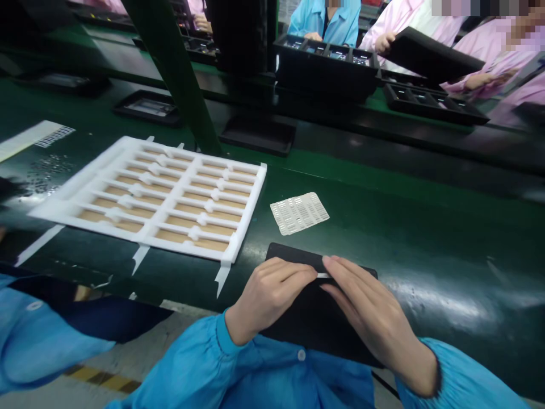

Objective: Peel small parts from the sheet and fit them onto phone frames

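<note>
A thin, whitish flat piece (pixel 323 275) shows edge-on between my two hands; most of it is covered by fingers, so its kind is unclear. My left hand (pixel 272 295) is closed, its fingertips pinching the left end. On the other side my right hand (pixel 374 312) has its fingers pressed together around the right end, the thumb below. Under both hands lies a black flat panel or pad (pixel 315 329) at the bench's front edge. Just beyond it, a pale sheet with rows of small labels (pixel 300 213) rests on the green bench.
Left of the sheet, a white foam tray (pixel 248 215) with slots is taped to the bench (pixel 426 244). Small dark bits (pixel 49 170) lie at far left. A slanted green post (pixel 174 74) and black trays (pixel 258 135) stand behind. Co-workers sit opposite; a blue sleeve (pixel 46 341) is at left.
</note>
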Demonstrator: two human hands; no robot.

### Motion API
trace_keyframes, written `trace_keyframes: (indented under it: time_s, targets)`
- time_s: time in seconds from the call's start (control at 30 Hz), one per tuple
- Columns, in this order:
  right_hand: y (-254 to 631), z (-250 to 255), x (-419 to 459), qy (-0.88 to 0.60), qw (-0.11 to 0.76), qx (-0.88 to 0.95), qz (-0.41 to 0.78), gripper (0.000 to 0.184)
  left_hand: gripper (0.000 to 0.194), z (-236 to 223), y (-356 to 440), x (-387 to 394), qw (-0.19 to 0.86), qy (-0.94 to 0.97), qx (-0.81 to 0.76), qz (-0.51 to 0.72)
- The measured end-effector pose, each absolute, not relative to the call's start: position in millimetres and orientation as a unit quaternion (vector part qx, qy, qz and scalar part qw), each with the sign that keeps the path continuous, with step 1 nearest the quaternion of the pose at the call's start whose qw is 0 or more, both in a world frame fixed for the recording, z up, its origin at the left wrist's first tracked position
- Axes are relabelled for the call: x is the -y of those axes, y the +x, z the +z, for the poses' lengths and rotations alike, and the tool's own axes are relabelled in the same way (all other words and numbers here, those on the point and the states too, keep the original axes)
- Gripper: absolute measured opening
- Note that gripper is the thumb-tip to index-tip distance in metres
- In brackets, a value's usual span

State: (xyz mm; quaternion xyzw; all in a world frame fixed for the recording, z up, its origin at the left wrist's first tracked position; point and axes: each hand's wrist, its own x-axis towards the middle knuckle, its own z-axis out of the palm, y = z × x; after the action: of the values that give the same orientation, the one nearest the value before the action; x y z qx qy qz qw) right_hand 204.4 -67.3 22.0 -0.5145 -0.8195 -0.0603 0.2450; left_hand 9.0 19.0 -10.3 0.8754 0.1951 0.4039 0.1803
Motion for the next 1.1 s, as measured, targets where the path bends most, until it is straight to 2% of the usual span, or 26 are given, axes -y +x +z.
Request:
trace_keyframes:
  time_s: [0.07,0.23,0.37,0.53,0.6,0.73,0.93,1.1]
  targets:
    - [207,17,72,-0.519,0.259,0.812,-0.063,0.045,0.018,-10,9,-19,0.18,0.876,-0.195,0.403]
    - [214,10,76,-0.501,0.245,0.828,-0.059,0.039,0.02,-11,9,-18,0.176,0.876,-0.2,0.402]
    - [216,5,76,-0.491,0.272,0.826,-0.041,0.036,0.021,-13,9,-17,0.177,0.876,-0.205,0.4]
    - [211,-2,76,-0.464,0.287,0.831,-0.111,0.032,0.021,-11,8,-15,0.169,0.881,-0.201,0.393]
    - [208,-5,74,-0.466,0.321,0.818,-0.104,0.031,0.022,-10,8,-14,0.163,0.882,-0.199,0.394]
    - [203,-6,70,-0.503,0.409,0.761,-0.016,0.027,0.021,-9,8,-12,0.158,0.881,-0.201,0.399]
    - [205,-6,68,-0.456,0.367,0.806,-0.088,0.03,0.021,-10,8,-10,0.149,0.882,-0.204,0.398]
    - [200,-2,64,-0.498,0.464,0.731,0.039,0.021,0.02,-11,9,-11,0.146,0.882,-0.21,0.395]
